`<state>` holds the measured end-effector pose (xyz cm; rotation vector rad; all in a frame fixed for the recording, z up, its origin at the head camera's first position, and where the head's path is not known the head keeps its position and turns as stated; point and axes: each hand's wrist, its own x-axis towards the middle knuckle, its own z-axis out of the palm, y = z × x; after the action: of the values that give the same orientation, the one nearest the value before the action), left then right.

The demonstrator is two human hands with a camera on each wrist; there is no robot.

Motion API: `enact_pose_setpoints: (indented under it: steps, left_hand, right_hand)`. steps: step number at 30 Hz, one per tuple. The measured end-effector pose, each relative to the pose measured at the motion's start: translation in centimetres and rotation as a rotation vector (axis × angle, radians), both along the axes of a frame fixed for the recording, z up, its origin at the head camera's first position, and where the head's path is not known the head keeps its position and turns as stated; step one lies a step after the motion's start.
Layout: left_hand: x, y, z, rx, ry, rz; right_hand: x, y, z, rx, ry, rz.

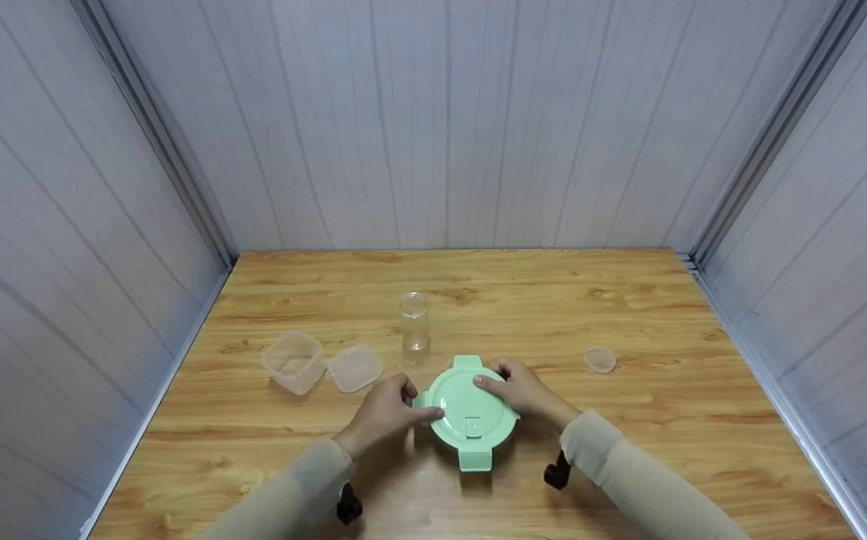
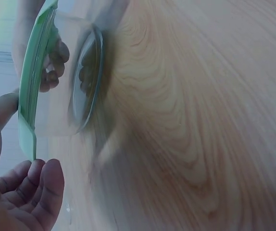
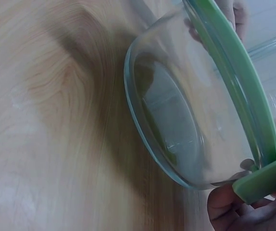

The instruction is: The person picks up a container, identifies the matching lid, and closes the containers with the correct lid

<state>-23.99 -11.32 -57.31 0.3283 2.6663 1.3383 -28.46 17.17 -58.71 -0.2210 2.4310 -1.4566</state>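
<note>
A round glass food container (image 3: 162, 120) with a light green snap lid (image 1: 471, 405) is between my two hands, its glass base close over the wooden table. The lid has flaps around its rim. My left hand (image 1: 387, 409) has its thumb on top of the lid, while its curled fingertips (image 2: 51, 168) meet the end of the left flap (image 2: 27, 139). On the far right side, my right hand (image 1: 520, 390) grips the container, thumb on the lid and fingers wrapped down around the flap (image 3: 259, 183). Through the clear glass some fingers show.
To the left stand a translucent square plastic box (image 1: 295, 364) and its flat lid (image 1: 355, 368). Behind the container is an upright clear glass jar (image 1: 415, 326). A small round clear lid or cup (image 1: 600, 360) lies at the right. Ribbed panels (image 1: 448, 127) enclose the table (image 1: 553, 292).
</note>
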Motion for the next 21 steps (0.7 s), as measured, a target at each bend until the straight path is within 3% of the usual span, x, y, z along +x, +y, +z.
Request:
enact_pose_setpoints:
  steps: [14, 21]
  left_hand:
    - [-0.49, -0.16, 0.37, 0.096, -0.114, -0.074]
    - [-0.63, -0.11, 0.29, 0.12, -0.153, -0.08]
  right_hand:
    - [-0.12, 0.08, 0.21, 0.036, 0.024, 0.011]
    - [-0.2, 0.19, 0.04, 0.041, 0.013, 0.015]
